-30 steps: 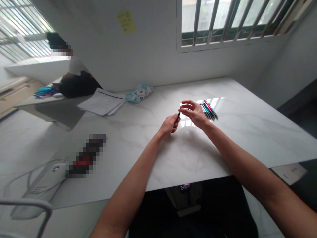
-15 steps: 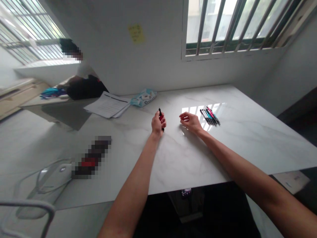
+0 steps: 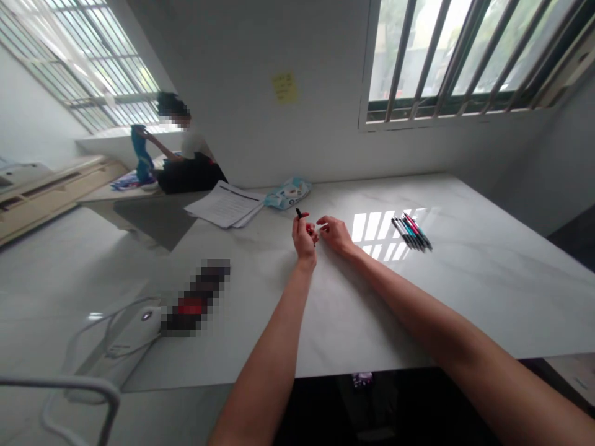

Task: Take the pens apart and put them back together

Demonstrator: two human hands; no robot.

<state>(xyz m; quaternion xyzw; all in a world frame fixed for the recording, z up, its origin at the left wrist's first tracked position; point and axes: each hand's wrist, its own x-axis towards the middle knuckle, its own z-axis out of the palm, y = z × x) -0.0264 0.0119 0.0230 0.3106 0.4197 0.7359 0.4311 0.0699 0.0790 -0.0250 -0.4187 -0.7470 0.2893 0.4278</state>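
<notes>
Head camera is looking down and forward over a glossy white marble-patterned tabletop [image 3: 465, 291], and both bare forearms are reaching from the bottom of the frame toward its middle. The left hand [image 3: 304, 238] is curling its fingers around a slim black-and-red pen [image 3: 302, 222], which is standing nearly upright just above the centre of the frame with its dark tip poking out over the knuckles. The right hand [image 3: 335, 234] is sitting just beside it, fingers loosely bent and pointing toward the pen; its fingertips seem to be pinching something small and pale near the pen, though the view is too small to tell what it is or whether they are touching the pen. Right of centre, a row of slim pens in black, teal and pink [image 3: 411, 232] is lying side by side on the tabletop next to a bright window reflection, well apart from both hands. Toward the upper middle, a stack of white printed papers [image 3: 227, 205] is lying near the wall, with a light blue soft plastic wipes packet [image 3: 288, 193] just beside it. At the lower left, a white cabled device [image 3: 121, 344] is resting on the surface. In the upper left, another person in a white top [image 3: 188, 158] is sitting by a barred window.
</notes>
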